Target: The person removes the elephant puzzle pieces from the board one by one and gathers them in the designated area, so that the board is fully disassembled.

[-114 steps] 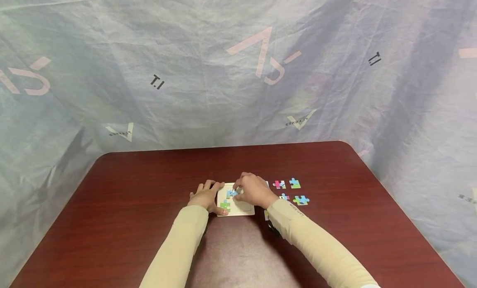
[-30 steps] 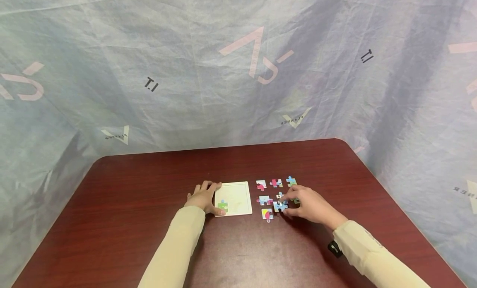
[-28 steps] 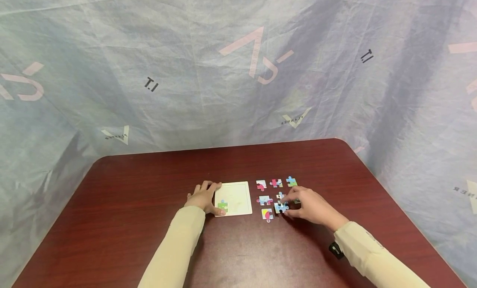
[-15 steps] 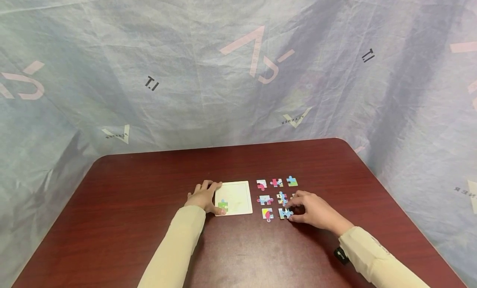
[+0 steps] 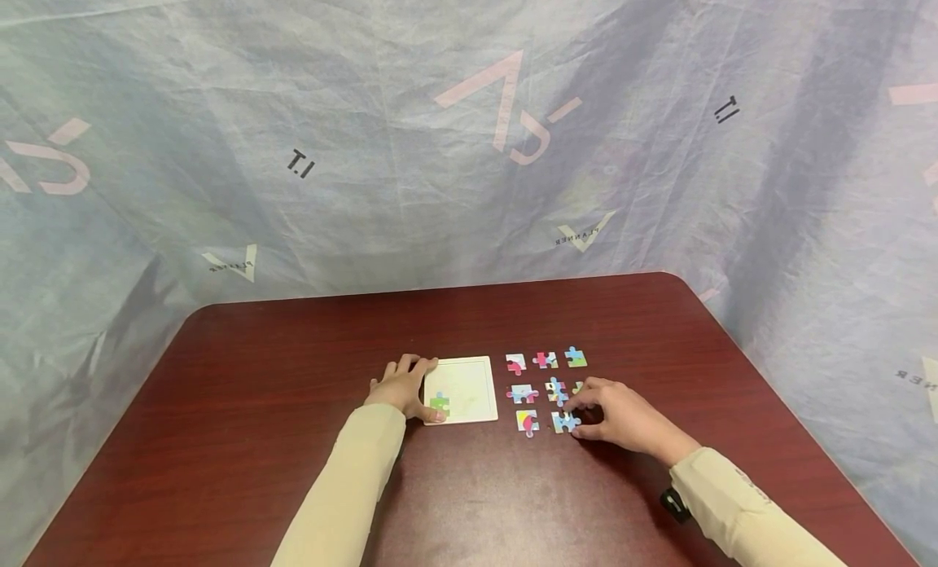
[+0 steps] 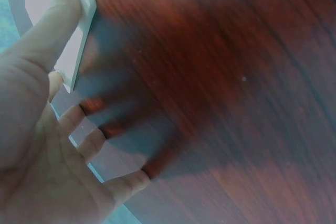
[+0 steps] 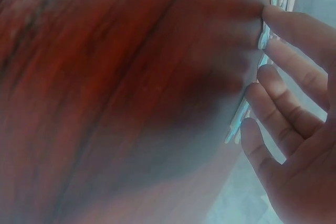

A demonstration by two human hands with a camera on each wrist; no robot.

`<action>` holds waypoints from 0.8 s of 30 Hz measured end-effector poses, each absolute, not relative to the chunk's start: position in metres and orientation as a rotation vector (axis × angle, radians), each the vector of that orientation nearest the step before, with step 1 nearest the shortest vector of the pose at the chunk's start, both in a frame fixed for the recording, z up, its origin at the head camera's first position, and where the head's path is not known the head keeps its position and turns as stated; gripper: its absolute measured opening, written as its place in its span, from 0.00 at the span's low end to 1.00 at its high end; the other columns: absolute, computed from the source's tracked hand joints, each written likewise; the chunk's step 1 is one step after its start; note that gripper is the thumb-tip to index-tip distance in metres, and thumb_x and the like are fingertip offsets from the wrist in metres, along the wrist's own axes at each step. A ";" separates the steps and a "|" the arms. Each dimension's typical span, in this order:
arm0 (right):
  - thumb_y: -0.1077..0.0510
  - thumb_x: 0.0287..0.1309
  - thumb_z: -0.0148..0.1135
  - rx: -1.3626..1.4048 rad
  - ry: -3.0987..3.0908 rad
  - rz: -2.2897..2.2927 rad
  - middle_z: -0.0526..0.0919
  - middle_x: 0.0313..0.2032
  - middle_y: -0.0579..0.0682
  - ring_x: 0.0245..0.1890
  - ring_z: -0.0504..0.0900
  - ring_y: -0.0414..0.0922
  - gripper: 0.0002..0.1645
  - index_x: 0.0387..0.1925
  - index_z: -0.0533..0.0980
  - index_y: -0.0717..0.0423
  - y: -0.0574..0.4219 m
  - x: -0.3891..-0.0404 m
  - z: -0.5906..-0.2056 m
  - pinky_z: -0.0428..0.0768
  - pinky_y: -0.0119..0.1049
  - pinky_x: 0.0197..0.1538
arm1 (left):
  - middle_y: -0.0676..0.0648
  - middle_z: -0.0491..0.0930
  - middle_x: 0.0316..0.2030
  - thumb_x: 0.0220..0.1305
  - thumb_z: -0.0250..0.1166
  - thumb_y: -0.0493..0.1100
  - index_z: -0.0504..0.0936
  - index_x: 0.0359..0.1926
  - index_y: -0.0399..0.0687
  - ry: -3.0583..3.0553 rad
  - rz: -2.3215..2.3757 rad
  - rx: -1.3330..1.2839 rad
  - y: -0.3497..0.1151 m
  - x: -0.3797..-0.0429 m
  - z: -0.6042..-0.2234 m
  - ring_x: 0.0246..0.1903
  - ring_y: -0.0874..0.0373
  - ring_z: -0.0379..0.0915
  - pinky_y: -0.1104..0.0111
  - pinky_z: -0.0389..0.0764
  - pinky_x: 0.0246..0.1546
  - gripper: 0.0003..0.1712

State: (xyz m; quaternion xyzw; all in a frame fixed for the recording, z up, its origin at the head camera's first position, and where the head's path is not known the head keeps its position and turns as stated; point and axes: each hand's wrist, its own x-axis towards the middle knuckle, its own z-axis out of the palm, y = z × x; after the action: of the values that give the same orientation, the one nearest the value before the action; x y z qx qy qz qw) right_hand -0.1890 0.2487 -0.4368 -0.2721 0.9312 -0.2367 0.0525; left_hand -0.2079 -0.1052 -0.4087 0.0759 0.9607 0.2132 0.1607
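My left hand (image 5: pixel 396 389) rests at the left side of a pale square puzzle tray (image 5: pixel 472 381), fingers spread, thumb over the near corner and index finger at the far one. In the left wrist view the thumb lies on the tray (image 6: pixel 79 35) while other fingertips stand on the table. One green puzzle piece (image 5: pixel 440 404) sits in the tray's near left corner. Right of the tray, my right hand (image 5: pixel 623 416) pinches a blue puzzle piece (image 5: pixel 563 423) at table level between thumb and index finger. Its other fingers are loosely bent in the right wrist view.
Several loose puzzle pieces lie in rough rows between tray and right hand, among them a pink and white piece (image 5: pixel 516 362), a yellow and pink piece (image 5: pixel 526 422) and a blue-green piece (image 5: pixel 575 358). A grey printed cloth (image 5: pixel 410 143) hangs behind the dark red table (image 5: pixel 293 404).
The blue piece has left the tray with my right hand and shifted towards the near right among the loose pieces. My left hand keeps its place at the tray.
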 end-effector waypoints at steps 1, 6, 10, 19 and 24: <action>0.58 0.54 0.78 -0.828 2.828 -0.723 0.77 0.35 0.40 0.31 0.73 0.39 0.15 0.45 0.87 0.50 0.249 -0.189 -0.437 0.73 0.31 0.33 | 0.38 0.59 0.72 0.55 0.80 0.49 0.61 0.78 0.49 2.746 0.606 0.219 -0.105 -0.208 -0.409 0.71 0.36 0.54 0.31 0.55 0.66 0.54; 0.57 0.54 0.78 -0.834 2.816 -0.734 0.77 0.35 0.40 0.32 0.74 0.38 0.15 0.45 0.87 0.50 0.250 -0.191 -0.435 0.75 0.31 0.34 | 0.38 0.59 0.72 0.54 0.80 0.48 0.61 0.78 0.49 2.742 0.619 0.221 -0.106 -0.210 -0.411 0.71 0.36 0.54 0.31 0.55 0.66 0.54; 0.56 0.56 0.76 -0.851 2.816 -0.812 0.79 0.38 0.42 0.35 0.77 0.40 0.15 0.46 0.86 0.52 0.250 -0.194 -0.433 0.78 0.33 0.37 | 0.38 0.59 0.72 0.54 0.80 0.48 0.62 0.77 0.48 2.742 0.629 0.222 -0.106 -0.209 -0.412 0.71 0.36 0.54 0.30 0.55 0.65 0.54; 0.53 0.58 0.75 -0.839 2.744 -1.115 0.83 0.40 0.51 0.37 0.79 0.52 0.17 0.47 0.85 0.55 0.227 -0.203 -0.424 0.78 0.37 0.37 | 0.38 0.60 0.72 0.52 0.81 0.50 0.62 0.77 0.49 2.755 0.617 0.213 -0.107 -0.214 -0.419 0.71 0.36 0.55 0.30 0.56 0.65 0.55; 0.53 0.58 0.75 -0.816 2.662 -1.256 0.86 0.41 0.51 0.35 0.78 0.47 0.16 0.46 0.86 0.56 0.206 -0.209 -0.423 0.78 0.35 0.37 | 0.37 0.59 0.72 0.54 0.81 0.49 0.62 0.77 0.48 2.752 0.621 0.209 -0.105 -0.210 -0.412 0.72 0.36 0.53 0.30 0.55 0.66 0.54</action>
State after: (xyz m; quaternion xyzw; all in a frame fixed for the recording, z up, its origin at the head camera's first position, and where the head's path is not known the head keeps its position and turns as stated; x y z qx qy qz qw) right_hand -0.2086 0.2060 -0.4230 -0.2669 0.8707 -0.4108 0.0433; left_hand -0.2101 -0.1051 -0.4120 0.0731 0.9609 0.2168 0.1559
